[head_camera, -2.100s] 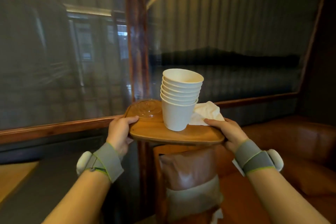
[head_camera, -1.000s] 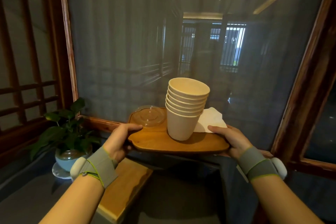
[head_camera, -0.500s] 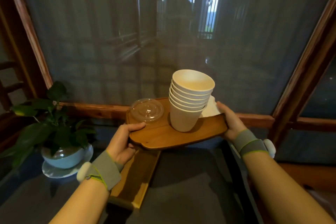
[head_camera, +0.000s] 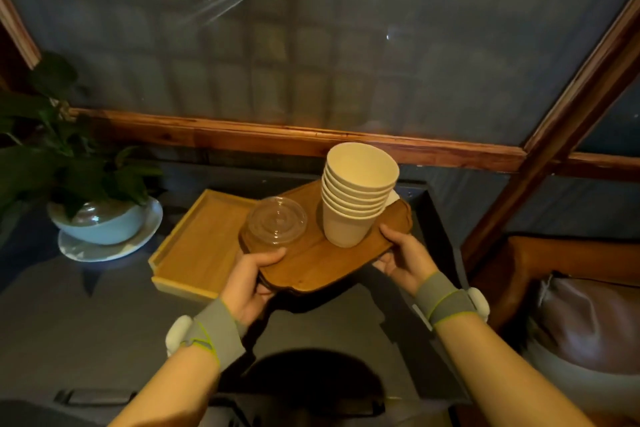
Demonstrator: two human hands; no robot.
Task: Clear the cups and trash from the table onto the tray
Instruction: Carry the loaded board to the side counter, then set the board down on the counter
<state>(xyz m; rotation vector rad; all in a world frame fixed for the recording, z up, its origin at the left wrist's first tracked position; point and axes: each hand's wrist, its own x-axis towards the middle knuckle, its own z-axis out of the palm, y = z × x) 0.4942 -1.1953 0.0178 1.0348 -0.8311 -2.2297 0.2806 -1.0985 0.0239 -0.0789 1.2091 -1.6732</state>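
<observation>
So right now I've got the dark wooden oval tray (head_camera: pixel 311 263) carried in the air, with both hands clamped on its edges: left hand (head_camera: pixel 251 282) on the near-left rim with the thumb on top, right hand (head_camera: pixel 403 258) gripping the right edge the same way. The loading part looks done to me. The stack of cream paper cups (head_camera: pixel 356 194) stands upright around the middle of the tray, the clear plastic dome lid (head_camera: pixel 277 220) lies at about 9 o'clock from the stack, and a bit of white napkin (head_camera: pixel 393 199) peeks out behind the cups at roughly 2 o'clock.

Below is a dark grey desk (head_camera: pixel 86 322), with a lighter rectangular wooden tray (head_camera: pixel 201 243) lying at 9 o'clock of mine, and a potted plant in a pale blue bowl (head_camera: pixel 100 222) further out that way.

My guess is I'm in the set-down step. Next move needs the tray kept level, because that tall cup stack would tip easily, and lowered onto a bare spot.
</observation>
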